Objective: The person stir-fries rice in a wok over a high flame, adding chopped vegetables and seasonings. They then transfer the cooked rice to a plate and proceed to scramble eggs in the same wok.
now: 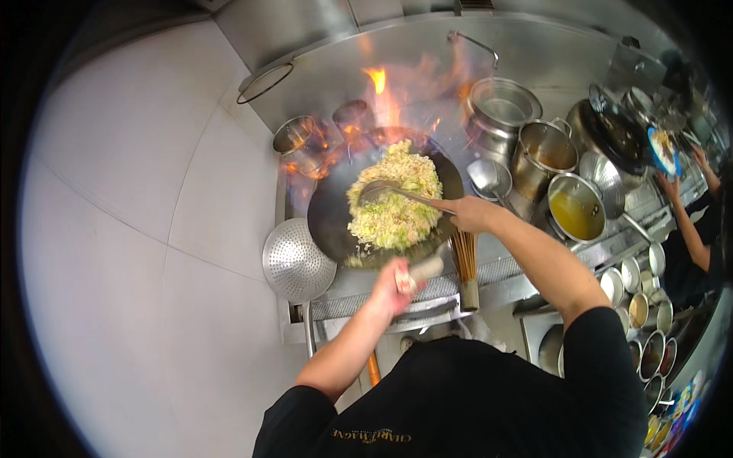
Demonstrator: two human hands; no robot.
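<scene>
A large dark wok sits tilted over the burner, with flames rising behind and beside it. A mass of fried rice with green bits fills its middle. My left hand grips the wok's handle at the near rim, wrapped in what looks like a pale cloth; the hand is slightly blurred. My right hand is closed around the handle of a metal ladle, whose bowl rests on the rice at its left part. Just below my right hand stands a bamboo wok brush.
A perforated strainer lies left of the wok. Metal pots, a pan of yellow liquid and another ladle stand to the right. A faucet overhangs the stove. At far right, another person's hands hold a blue-rimmed plate.
</scene>
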